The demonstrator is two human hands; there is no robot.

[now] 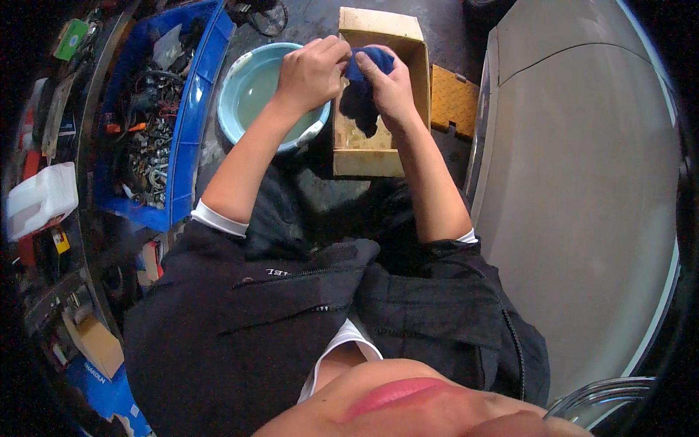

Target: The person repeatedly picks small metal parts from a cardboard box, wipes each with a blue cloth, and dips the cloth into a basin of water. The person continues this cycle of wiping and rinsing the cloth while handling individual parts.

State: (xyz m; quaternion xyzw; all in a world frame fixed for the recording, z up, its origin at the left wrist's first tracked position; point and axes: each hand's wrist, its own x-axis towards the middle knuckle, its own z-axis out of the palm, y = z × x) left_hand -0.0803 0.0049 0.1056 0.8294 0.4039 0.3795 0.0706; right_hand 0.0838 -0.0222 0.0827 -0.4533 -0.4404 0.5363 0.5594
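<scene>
Over a cardboard box (368, 162), my right hand (397, 90) grips a bunched blue cloth (377, 59) with the thumb on top. My left hand (317, 74) meets the left edge of this cloth with curled, pinched fingers; the fingertips partly hide what they hold. Below the blue cloth shows a black cloth-like bundle (360, 109); I cannot tell whether the two are joined, or whether the black part hangs or rests in the box. A light blue basin (232, 117) of cloudy water stands under and left of my left hand.
On the left is a blue plastic bin (183, 147) full of metal parts and wires. Beyond it stands a white plastic jug (46, 199). A yellow tread-plate ramp (453, 101) lies right of the box. A car body panel (579, 164) fills the right side.
</scene>
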